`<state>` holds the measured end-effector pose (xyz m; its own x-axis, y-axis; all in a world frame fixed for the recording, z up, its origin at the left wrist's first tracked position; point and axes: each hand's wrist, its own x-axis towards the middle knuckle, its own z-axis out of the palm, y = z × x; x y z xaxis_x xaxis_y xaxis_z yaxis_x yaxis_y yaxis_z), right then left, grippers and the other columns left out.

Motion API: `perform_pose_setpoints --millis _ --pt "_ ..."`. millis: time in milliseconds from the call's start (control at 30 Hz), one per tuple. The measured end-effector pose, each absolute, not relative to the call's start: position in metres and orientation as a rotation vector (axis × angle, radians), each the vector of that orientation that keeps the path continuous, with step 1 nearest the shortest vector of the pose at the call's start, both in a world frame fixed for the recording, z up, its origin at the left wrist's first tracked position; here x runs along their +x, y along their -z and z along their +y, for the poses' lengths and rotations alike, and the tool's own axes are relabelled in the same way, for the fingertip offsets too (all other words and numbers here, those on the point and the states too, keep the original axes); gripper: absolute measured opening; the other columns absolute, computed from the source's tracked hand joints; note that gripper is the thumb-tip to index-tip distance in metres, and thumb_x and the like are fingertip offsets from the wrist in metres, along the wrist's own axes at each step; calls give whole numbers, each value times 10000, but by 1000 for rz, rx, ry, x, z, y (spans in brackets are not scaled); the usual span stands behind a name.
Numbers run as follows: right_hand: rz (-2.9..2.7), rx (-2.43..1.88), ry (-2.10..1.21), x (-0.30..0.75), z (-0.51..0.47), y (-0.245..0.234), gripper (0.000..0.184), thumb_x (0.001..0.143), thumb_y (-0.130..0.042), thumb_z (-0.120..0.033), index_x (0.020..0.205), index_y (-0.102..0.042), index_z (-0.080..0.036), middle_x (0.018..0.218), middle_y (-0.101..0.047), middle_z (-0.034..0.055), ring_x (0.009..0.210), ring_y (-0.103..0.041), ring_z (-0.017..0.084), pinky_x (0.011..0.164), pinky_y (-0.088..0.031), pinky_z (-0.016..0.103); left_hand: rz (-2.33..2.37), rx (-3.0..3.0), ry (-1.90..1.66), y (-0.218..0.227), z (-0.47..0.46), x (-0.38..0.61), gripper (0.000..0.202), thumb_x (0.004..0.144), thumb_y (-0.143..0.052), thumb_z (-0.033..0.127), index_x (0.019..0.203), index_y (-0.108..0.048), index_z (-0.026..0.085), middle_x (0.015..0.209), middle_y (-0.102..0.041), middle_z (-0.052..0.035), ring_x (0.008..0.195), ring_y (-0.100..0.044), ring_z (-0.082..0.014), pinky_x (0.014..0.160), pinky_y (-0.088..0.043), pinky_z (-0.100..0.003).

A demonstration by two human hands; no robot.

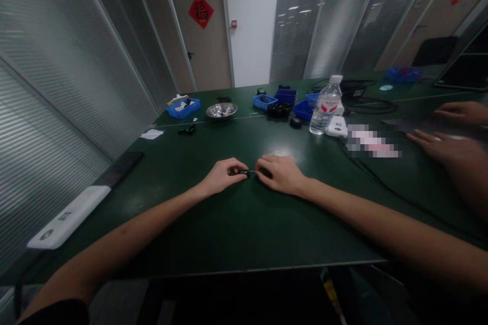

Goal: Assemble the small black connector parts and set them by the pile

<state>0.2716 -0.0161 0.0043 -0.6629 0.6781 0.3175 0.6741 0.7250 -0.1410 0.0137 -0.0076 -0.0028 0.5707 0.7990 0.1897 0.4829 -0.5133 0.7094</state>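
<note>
My left hand (224, 175) is closed around a small black part (244, 172), pinched between thumb and fingers just above the green table (244, 233). My right hand (282, 173) is closed on what looks like a small screwdriver (252, 171). Its thin metal shaft points left and meets the black part, and its dark handle is mostly covered by my fingers. The two hands face each other a short gap apart. Finer detail of the black part is too small and blurred to make out.
Further back stand a metal dish (221, 111), a blue basket (184, 108), blue bins (266, 101) and a water bottle (326, 106). Black parts (187, 130) lie left. A white power bank (70, 217) sits at the left edge. Another person's hands (446, 144) rest at right.
</note>
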Motion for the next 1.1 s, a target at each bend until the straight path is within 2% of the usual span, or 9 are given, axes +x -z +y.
perform_pose_setpoints --millis 233,567,1100 --pt "-2585 -986 2 273 -16 -3 178 1001 -496 -331 1048 -603 -197 974 -641 48 817 -575 164 642 -333 279 978 2208 -684 1 -8 13 259 933 -669 367 1122 -742 205 1024 -681 -40 860 -584 -169 742 -438 -290" --pt "-2625 -928 32 275 -16 -1 263 1038 -447 -341 1109 -648 -187 1061 -610 64 746 -541 130 593 -314 264 956 2178 -673 -2 -10 13 259 949 -653 345 1149 -726 199 1043 -692 -44 888 -599 -172 792 -467 -297" --pt "-2649 -847 54 275 -16 -1 272 1045 -438 -330 1115 -652 -177 1021 -612 64 722 -535 126 601 -338 267 864 2284 -753 -5 -15 14 252 961 -649 331 1164 -744 215 1110 -665 -71 935 -620 -181 825 -503 -312"
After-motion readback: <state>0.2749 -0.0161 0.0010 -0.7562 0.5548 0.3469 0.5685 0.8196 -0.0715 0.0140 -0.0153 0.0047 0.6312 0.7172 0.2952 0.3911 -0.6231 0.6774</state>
